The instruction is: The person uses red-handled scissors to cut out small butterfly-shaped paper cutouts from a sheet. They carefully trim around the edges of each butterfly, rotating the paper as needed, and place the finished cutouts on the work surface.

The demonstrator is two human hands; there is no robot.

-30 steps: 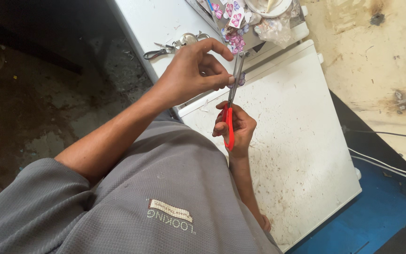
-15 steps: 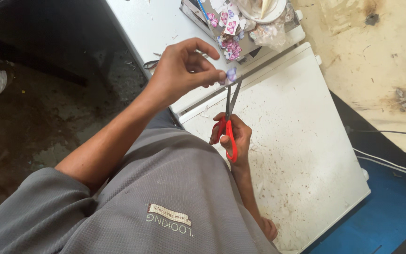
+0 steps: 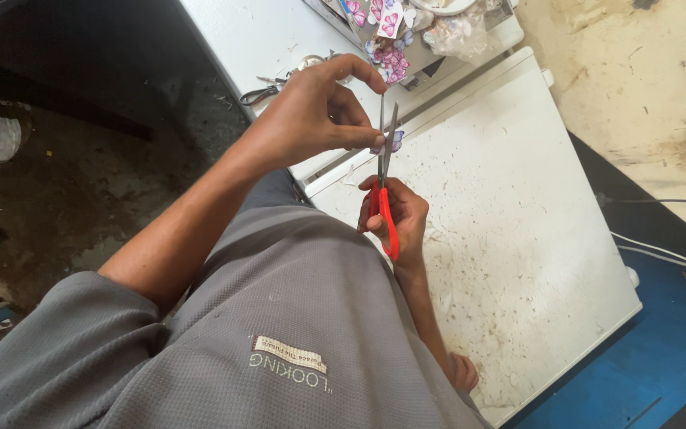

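Observation:
My right hand [image 3: 395,218] grips a pair of scissors by its red handles [image 3: 387,218]. The grey blades [image 3: 385,147] point upward and away from me, slightly parted. My left hand [image 3: 319,111] pinches a small purple-and-white butterfly paper cutout [image 3: 395,141] between thumb and fingers, right at the blades. Both hands are raised above the gap between two white tabletops, in front of my grey shirt.
A scuffed white tabletop [image 3: 518,238] lies under the hands. A tray of butterfly cutouts [image 3: 387,32] and a clear plastic bag [image 3: 454,32] sit at the far edge. Another pair of scissors [image 3: 260,94] lies on the far white surface. White cables [image 3: 660,254] run along the blue floor on the right.
The scissor blades, spread wider half a second ago, have come closer together on the cutout. Both hands stay together in the same place.

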